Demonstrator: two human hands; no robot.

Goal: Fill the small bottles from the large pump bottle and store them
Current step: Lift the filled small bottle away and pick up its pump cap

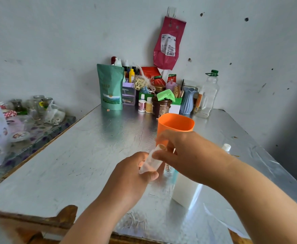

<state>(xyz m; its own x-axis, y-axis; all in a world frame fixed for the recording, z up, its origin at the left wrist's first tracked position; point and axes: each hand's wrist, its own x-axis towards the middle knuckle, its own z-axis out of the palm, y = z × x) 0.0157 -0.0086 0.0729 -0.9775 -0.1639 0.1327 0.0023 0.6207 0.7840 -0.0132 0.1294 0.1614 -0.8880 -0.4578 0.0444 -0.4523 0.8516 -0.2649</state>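
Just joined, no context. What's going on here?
A person holds a small bottle in both hands above the table. The left hand grips its lower end. The right hand pinches its top, which is too blurred to tell whether a cap is on. An orange cup stands just behind, and a big white bottle stands under the right forearm.

- The bare left hand [135,173] has short, rounded fingers [153,175], blurred at the tips.
- The bare right hand [184,155] is broad across the knuckles just behind its fingers.
- A small pale glint [174,150] sits among the right fingers, too blurred to identify.
- Behind the fingers, both wrists and the left forearm [94,213] and right forearm [258,191] are uncovered to the frame's edge.
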